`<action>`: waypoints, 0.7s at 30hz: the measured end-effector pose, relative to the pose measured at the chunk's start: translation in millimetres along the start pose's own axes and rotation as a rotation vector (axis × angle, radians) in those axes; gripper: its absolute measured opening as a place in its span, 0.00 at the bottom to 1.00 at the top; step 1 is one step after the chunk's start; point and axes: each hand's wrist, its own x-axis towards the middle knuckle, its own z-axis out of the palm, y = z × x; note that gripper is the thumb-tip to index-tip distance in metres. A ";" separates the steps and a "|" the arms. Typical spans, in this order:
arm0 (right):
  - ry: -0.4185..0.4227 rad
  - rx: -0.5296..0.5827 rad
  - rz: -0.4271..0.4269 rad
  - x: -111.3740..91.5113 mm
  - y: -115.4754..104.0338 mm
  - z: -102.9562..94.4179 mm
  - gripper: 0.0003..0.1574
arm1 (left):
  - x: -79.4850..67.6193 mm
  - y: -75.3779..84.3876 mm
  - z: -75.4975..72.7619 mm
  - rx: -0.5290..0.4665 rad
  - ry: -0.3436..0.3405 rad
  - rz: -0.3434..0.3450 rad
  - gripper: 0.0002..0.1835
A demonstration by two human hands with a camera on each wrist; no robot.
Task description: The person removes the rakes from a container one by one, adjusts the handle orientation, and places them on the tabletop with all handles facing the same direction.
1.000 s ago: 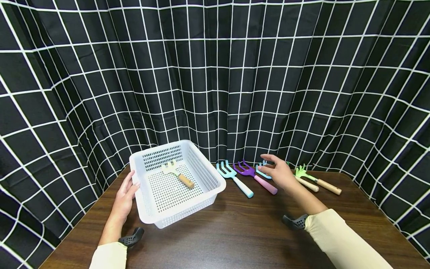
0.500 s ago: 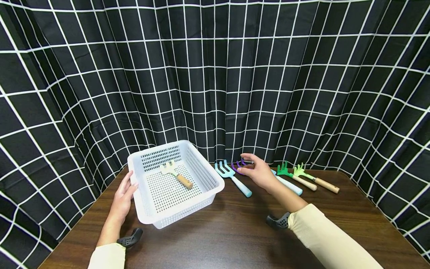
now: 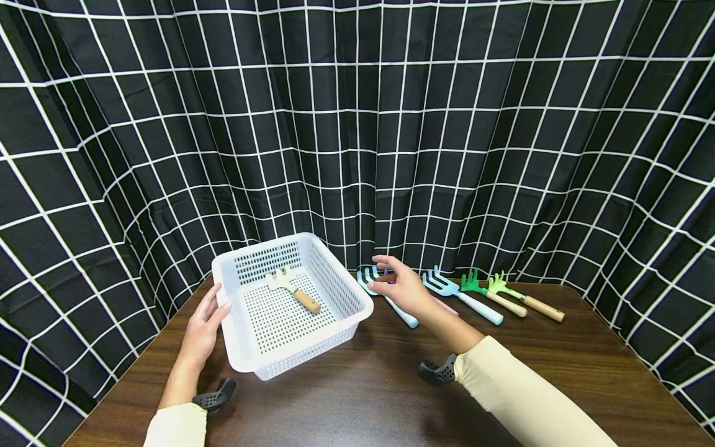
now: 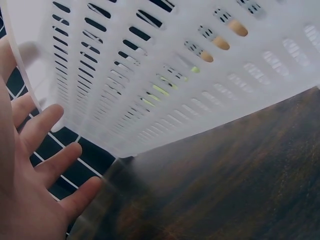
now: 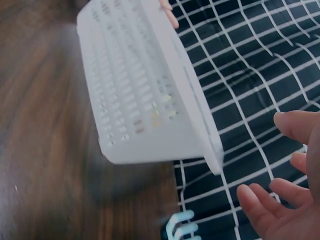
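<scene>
A white perforated plastic basket (image 3: 290, 357) stands on the table at the left, with a pale yellow garden fork (image 3: 306, 301) with a wooden handle lying in it. At its left rim my left hand (image 3: 202, 332) touches the edge, fingers loosely spread; the left wrist view shows the fingers (image 4: 45, 122) beside the outer wall. My right hand (image 3: 406, 292) hovers with relaxed, parted fingers, holding nothing. Below it lie a turquoise garden fork (image 3: 403, 314) and a pink-handled purple one (image 3: 447, 306), both partly hidden by the hand.
Right of them lie a light blue fork (image 3: 479, 307), a dark green one (image 3: 505, 304) and a lime green one (image 3: 542, 308), the last two with wooden handles. A black curtain (image 3: 357, 136) with white grid lines surrounds the back of the brown table (image 3: 346, 403).
My right hand has swept left over the row of forks, from the light blue one to the turquoise one. The left hand and basket stay nearly in place; the view shifted slightly.
</scene>
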 end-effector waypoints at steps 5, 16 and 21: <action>-0.004 0.009 -0.022 1.4 -6.2 14.0 0.36 | 0.1 1.4 -0.8 0.034 0.010 -0.006 0.33; -0.039 0.087 -0.047 1.5 -16.2 38.6 0.35 | 0.3 2.4 0.3 0.021 0.010 0.005 0.33; -0.055 0.098 -0.050 3.5 -20.2 51.1 0.36 | -0.1 2.0 -1.0 0.040 0.020 -0.009 0.34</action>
